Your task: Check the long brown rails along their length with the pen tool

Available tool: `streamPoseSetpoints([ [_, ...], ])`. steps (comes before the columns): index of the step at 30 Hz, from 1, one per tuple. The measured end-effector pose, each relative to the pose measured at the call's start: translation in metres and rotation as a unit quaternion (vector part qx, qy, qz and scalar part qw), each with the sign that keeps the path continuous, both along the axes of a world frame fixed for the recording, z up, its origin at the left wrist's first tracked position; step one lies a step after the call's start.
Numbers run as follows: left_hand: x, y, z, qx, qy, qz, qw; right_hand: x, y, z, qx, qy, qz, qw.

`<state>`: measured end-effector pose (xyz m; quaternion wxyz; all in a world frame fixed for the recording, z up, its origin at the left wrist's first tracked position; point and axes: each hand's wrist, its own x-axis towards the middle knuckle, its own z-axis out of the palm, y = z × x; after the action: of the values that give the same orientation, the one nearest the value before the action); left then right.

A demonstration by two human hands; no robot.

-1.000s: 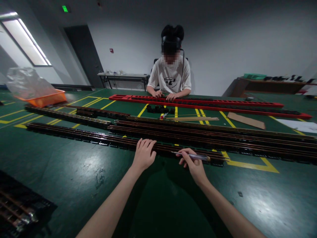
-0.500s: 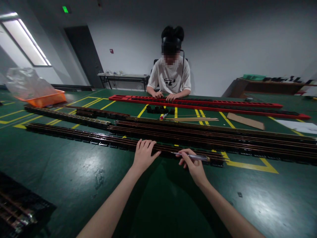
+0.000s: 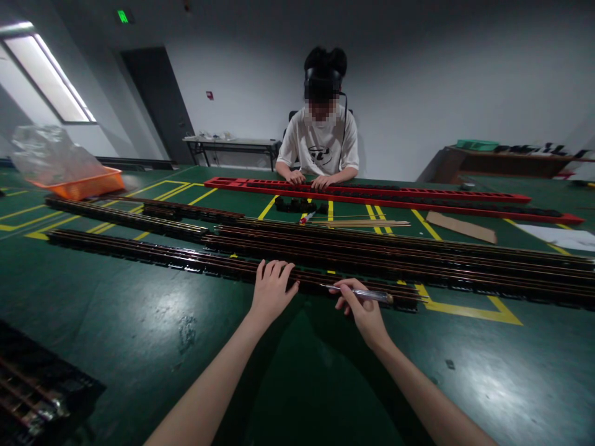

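Note:
My left hand (image 3: 272, 290) lies on the nearest long dark rail (image 3: 139, 251), fingers together and curled over its top, pressing it to the green table (image 3: 139, 322). My right hand (image 3: 360, 308) pinches a slim screwdriver (image 3: 367, 293) with a clear handle, held level, its metal tip pointing left at the same rail just right of my left hand. Several more dark rails (image 3: 418, 254) lie side by side beyond it.
A person in a white T-shirt (image 3: 320, 145) sits opposite with both hands on long red rails (image 3: 395, 193). An orange basket (image 3: 90, 184) with clear plastic stands far left. A cardboard strip (image 3: 462, 226), thin sticks (image 3: 360, 222) and dark parts at the near left edge (image 3: 32, 384) lie around.
My left thumb stretched out to the right along the rail half a second ago and has drawn back a little. My right hand and the screwdriver have barely moved.

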<state>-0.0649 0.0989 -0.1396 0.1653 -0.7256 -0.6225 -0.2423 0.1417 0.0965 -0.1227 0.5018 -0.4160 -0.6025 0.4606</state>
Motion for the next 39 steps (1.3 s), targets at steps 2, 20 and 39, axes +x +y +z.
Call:
streamPoseSetpoints([
  [2,-0.0003,0.0000,-0.0005,0.004,0.000,0.001,1.000,-0.0002,-0.0001,0.0001,0.002,0.002,-0.001,1.000],
  [20,-0.0005,-0.0010,0.0013,0.005,0.017,0.004,1.000,-0.0006,0.0002,-0.0010,-0.003,-0.008,0.003,1.000],
  [39,0.0002,-0.0028,0.0055,-0.009,0.018,0.009,1.000,0.0000,-0.0005,0.0012,-0.003,-0.005,0.004,1.000],
])
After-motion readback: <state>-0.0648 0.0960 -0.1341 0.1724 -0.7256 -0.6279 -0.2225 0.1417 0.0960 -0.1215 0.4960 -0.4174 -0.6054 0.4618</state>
